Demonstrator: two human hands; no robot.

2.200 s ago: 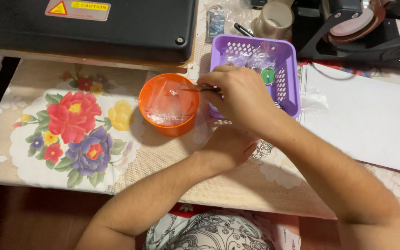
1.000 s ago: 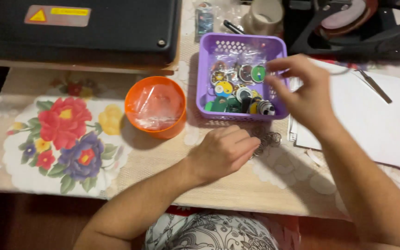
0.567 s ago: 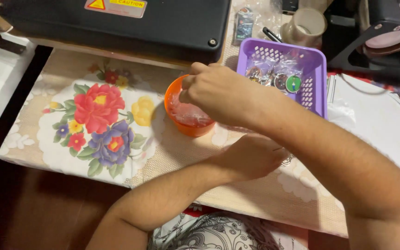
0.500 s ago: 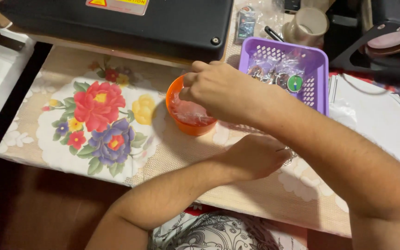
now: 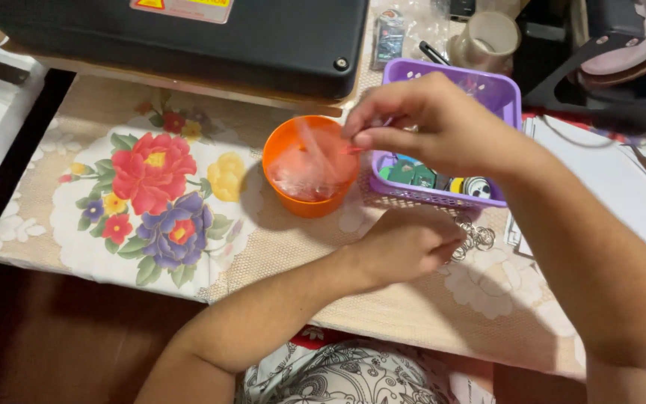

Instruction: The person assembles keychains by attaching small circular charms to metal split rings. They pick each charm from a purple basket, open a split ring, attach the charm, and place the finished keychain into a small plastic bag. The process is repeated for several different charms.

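Fingers of the right hand (image 5: 428, 123) are pinched on a small clear plastic sleeve (image 5: 323, 150), held over the orange bowl (image 5: 309, 166), which sits at nine o'clock from the purple basket (image 5: 443, 135). The left hand (image 5: 405, 243) is curled loosely on the tabletop (image 5: 383, 299) at six o'clock from the basket, beside a cluster of metal rings (image 5: 476, 238); whether anything is gripped cannot be told. A slip is judged possible: the thin, slick sleeve could be dropped outside the bowl, or the light bowl nudged by the wrist.
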